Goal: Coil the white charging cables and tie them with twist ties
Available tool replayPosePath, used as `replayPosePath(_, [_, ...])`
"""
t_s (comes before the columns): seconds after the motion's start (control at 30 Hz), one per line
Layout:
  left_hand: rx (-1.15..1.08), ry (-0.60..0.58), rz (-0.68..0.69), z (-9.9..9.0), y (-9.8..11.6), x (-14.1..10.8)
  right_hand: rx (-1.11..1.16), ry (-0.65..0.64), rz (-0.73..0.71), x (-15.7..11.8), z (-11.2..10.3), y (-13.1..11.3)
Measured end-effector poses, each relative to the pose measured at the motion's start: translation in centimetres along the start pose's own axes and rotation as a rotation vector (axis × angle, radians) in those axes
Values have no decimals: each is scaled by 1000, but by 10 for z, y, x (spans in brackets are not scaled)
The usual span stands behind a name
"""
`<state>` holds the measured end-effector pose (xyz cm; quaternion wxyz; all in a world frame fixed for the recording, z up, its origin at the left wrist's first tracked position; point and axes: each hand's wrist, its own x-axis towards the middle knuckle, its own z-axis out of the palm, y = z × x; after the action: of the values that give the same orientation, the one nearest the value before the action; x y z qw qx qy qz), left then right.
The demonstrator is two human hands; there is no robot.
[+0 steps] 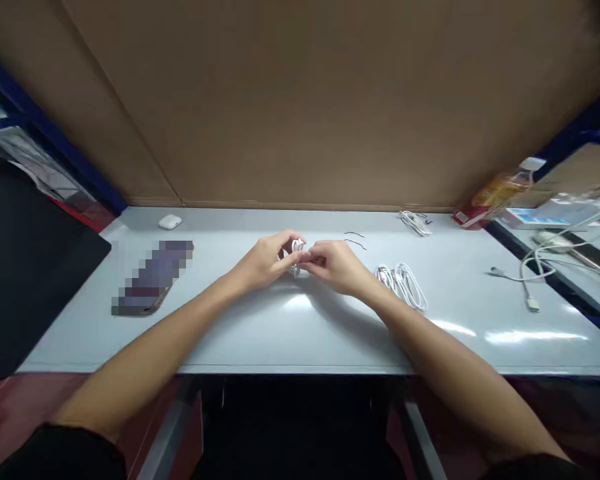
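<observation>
Over the middle of the table, my left hand [270, 259] is closed around a small coil of white cable [297, 248]. My right hand [336, 265] meets it from the right, its thumb and forefinger pinched together against the coil; what lies between those fingertips is hidden. To the right of my right hand lie bundled white cables [404, 285] on the table. Two thin dark twist ties [355, 241] rest just beyond my right hand.
A phone [155, 277] and a white earphone case [170, 221] lie at left. Toward the back right are another bundled cable [415, 223] and a bottle [497, 192]. Loose white cable [525, 270] trails over the right edge. A brown panel [300, 107] stands behind the table [300, 347].
</observation>
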<state>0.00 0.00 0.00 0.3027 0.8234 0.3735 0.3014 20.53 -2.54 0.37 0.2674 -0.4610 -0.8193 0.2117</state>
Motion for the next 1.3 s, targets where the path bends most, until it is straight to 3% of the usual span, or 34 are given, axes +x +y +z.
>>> replayPosePath(0.13, [-74,-5,-66,5,-3,2,-29,21,-111,-2,-3,-1])
replayPosePath(0.23, [-232,-75,-146,4,-2,3,-25,41,-233,-3,-8,-1])
replayPosePath(0.4, [-394,-234,-348,5,-1,4,-17,176,-410,-4,-15,3])
replayPosePath(0.5, [-405,-247,-385,9,3,4,60,279,-438,-2,-14,5])
replayPosePath(0.6, [-488,-198,-396,14,10,3,78,361,-389,2,-12,10])
replayPosePath(0.73, [-506,12,-348,19,14,2,-32,420,-334,6,-8,22])
replayPosePath(0.83, [-520,30,-400,21,14,3,-169,410,-343,8,-2,30])
replayPosePath(0.97, [-823,-6,-585,21,13,5,-419,372,-455,9,6,34])
replayPosePath(1.13, [-1184,-175,-695,11,8,7,-634,362,-601,9,4,31])
replayPosePath(1.3, [-1138,-158,-706,10,2,8,-632,278,-565,13,4,33])
